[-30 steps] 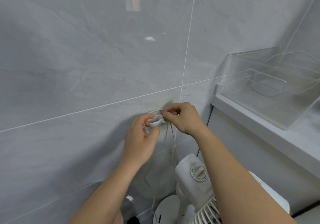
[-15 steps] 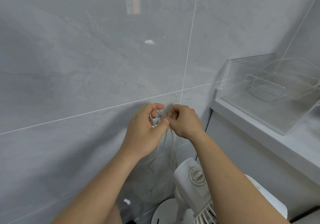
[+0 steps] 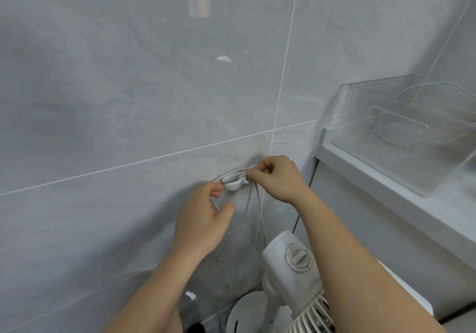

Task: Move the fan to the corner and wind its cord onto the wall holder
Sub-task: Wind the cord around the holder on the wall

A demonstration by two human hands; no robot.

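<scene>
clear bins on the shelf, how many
1 for sure: a clear plastic bin on the white shelf at right, beside the tiled wall. A curved clear shape shows through it, possibly a second bin behind or inside.

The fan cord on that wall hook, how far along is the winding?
Done: the fan stands by the wall, below the wall holder. In hand: loops of cord lie round the holder; the right hand pinches the cord at its edge, while the left hand guides a loop. Left: strands hanging toward the fan need winding.
</scene>
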